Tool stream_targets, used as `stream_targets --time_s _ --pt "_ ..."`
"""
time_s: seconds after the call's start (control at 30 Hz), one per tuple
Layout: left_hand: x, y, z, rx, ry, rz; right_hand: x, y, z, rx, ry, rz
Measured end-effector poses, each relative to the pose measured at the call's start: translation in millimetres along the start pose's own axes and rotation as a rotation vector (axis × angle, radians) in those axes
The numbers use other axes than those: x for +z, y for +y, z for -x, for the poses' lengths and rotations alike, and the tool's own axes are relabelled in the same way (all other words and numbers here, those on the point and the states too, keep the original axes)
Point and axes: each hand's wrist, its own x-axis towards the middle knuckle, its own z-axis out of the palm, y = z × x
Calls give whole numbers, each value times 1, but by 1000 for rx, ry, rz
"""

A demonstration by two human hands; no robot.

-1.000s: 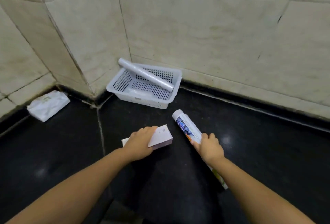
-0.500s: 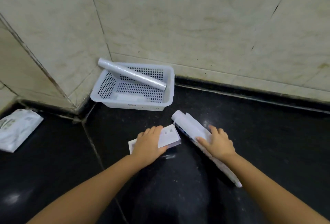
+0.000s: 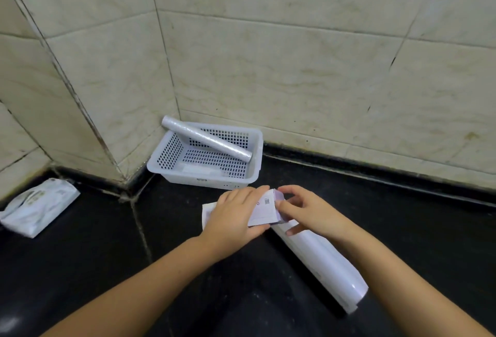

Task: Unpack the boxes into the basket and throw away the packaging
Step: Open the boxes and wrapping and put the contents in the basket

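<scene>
A small white and lilac box (image 3: 264,209) is held just above the black counter, in front of the basket. My left hand (image 3: 233,214) grips its left part from above. My right hand (image 3: 303,210) pinches its right end with thumb and fingers. A long white box (image 3: 324,264) lies on the counter under my right hand, running toward the lower right. The white perforated basket (image 3: 163,152) stands in the wall corner. A shiny wrapped roll (image 3: 206,138) leans across its back rim.
A white soft packet (image 3: 37,210) lies at the far left on the black counter (image 3: 80,269). Tiled walls close off the back and left.
My right hand let go of the long box and moved left onto the end of the small box. The left hand lifted the small box slightly. The camera tilted up.
</scene>
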Motion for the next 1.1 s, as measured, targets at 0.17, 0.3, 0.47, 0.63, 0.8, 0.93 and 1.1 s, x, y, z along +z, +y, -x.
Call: stream_targets --time_s 0.17,0.3,0.47,0.63,0.8,0.93,1.1 --pt "-4 16 -10 78 -6 -25 -13 -4 11 -3 -64 47" --pt "-7 24 -20 156 -21 -52 -24 0 16 -16 -60 -43" --pt "-22 23 -28 50 -67 267 -55 10 19 -6 15 -404" --pt "-22 25 -31 56 -82 315 -58 18 24 -154 307 296" --pt "-24 27 -37 48 -84 356 -48 -7 33 -562 363 806" --pt "-28 29 -37 48 -94 371 -54 -26 31 -575 384 617" --pt "-33 31 -35 86 -97 308 -62 -38 24 -344 393 370"
